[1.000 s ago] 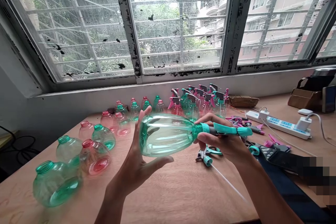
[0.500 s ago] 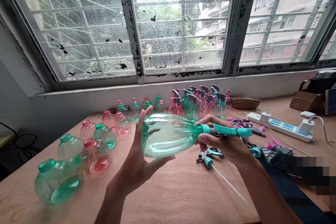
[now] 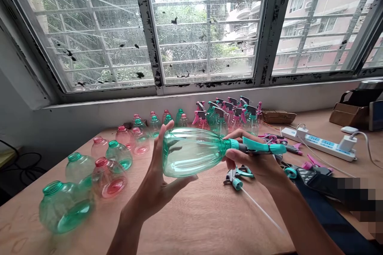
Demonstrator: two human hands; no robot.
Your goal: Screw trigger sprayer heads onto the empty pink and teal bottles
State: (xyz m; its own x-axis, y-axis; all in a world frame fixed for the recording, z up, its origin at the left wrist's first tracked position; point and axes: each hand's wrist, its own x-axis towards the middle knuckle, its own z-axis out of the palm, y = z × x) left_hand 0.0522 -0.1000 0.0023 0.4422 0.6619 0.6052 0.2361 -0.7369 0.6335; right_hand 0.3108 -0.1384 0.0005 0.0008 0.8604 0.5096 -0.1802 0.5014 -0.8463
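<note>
A clear green spray bottle (image 3: 191, 153) lies on its side in the air, its base to the left. My left hand (image 3: 160, 175) cups the base, with the thumb below and the fingers behind. At the neck, my right hand (image 3: 253, 161) pinches the turquoise collar (image 3: 233, 144) of the spray head. The turquoise-and-black spray head (image 3: 263, 147) is on the bottle and points right. Below my right hand, a loose spray head (image 3: 237, 182) with a long white tube rests on the table. Some right-hand fingers are hidden behind the neck.
Open green and pink bottles, such as this green bottle (image 3: 64, 207), stand along the left. Several bottles with spray heads (image 3: 229, 117) are grouped by the wall. At right lie loose spray heads (image 3: 277, 141), a white power strip (image 3: 320, 144) and a cardboard box (image 3: 348, 113).
Both hands keep their hold on the spray bottle. It has shifted very slightly; the other things stay as they were.
</note>
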